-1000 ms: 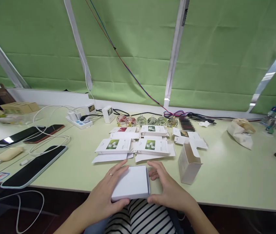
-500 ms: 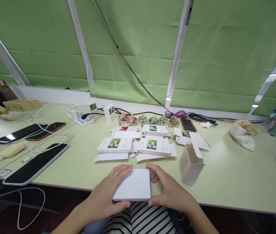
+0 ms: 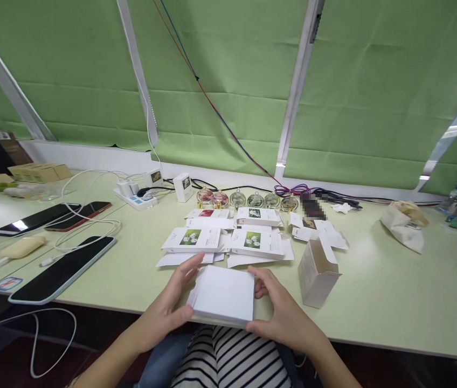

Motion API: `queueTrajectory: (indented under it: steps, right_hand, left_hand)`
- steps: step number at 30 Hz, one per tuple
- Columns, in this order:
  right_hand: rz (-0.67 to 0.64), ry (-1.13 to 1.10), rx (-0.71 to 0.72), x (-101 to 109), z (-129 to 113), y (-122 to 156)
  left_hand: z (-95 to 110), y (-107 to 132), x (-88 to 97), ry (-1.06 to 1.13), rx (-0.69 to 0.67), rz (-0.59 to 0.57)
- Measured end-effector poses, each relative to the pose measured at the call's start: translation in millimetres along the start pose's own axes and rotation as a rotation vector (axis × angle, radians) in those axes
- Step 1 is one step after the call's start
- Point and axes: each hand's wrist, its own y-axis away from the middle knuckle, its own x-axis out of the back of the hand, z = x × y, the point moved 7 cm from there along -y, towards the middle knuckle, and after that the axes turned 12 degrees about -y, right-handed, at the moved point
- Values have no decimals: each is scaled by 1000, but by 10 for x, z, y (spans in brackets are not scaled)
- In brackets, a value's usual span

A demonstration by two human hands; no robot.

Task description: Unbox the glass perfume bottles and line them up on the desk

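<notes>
A plain white cardboard box (image 3: 225, 293) lies tilted between my hands at the table's front edge, blank face up. My left hand (image 3: 180, 296) grips its left side, thumb at the near corner and fingers at the far corner. Along the opposite side, my right hand (image 3: 277, 307) holds it between thumb and index finger, the other fingers curled. Just beyond are flat white cartons with flower pictures, one with white flowers (image 3: 255, 242) and another beside it (image 3: 192, 240). To the right of my right hand stands an upright carton (image 3: 318, 274) with its top open.
Several round glass bottles (image 3: 256, 200) stand in a row behind the cartons. A power strip (image 3: 136, 199), cables and phones (image 3: 64, 269) occupy the left. A crumpled bag (image 3: 404, 226) sits at the right, and green blinds (image 3: 220, 108) hang behind the table (image 3: 374, 302).
My left hand has shifted from lying over the box's left part to gripping its left edge. The box now tilts and shows more of its left side. My right hand stays at the right edge.
</notes>
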Motion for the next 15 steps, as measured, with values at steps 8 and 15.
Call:
queueTrajectory:
  steps: [8, 15]
  right_hand:
    - [31, 108, 157, 9, -51, 49]
    - [2, 70, 79, -37, 36, 45]
  left_hand:
    - [-156, -59, -39, 152, 174, -56]
    - [-160, -70, -58, 118, 224, -40]
